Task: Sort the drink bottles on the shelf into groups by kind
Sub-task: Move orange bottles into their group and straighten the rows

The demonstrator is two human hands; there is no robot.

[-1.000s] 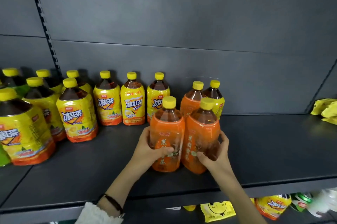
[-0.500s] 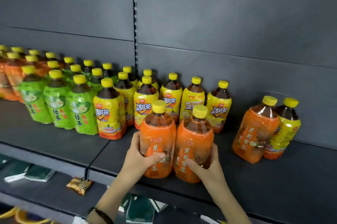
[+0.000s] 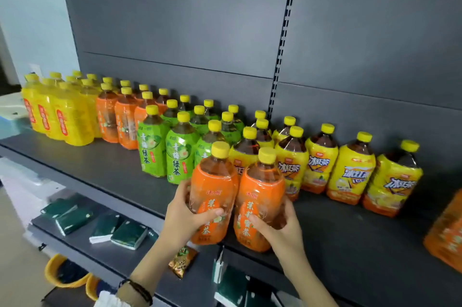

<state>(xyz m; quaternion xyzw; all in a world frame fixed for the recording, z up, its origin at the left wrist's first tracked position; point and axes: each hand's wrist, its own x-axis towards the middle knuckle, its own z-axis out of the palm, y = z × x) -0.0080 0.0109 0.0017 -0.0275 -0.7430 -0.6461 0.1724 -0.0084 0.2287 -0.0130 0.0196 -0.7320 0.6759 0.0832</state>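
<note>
My left hand (image 3: 183, 219) grips an orange-labelled tea bottle (image 3: 212, 186), and my right hand (image 3: 280, 228) grips a second one (image 3: 261, 189) beside it. Both bottles are upright at the front edge of the dark shelf (image 3: 105, 171), in front of the yellow iced-tea bottles (image 3: 350, 169). Along the shelf from the left stand all-yellow bottles (image 3: 60, 114), orange-labelled bottles (image 3: 117, 116) and green tea bottles (image 3: 175, 154). Another orange bottle (image 3: 447, 234) shows at the right edge.
A lower shelf (image 3: 82, 246) holds dark green packs (image 3: 72, 215) and a small snack packet (image 3: 182, 260). A yellow basket (image 3: 60, 279) sits below at the left. The grey back panel rises behind the bottles.
Both hands have carried the two orange bottles leftward along the shelf, past the yellow iced-tea group. The view has swung left, revealing the green, orange and all-yellow groups.
</note>
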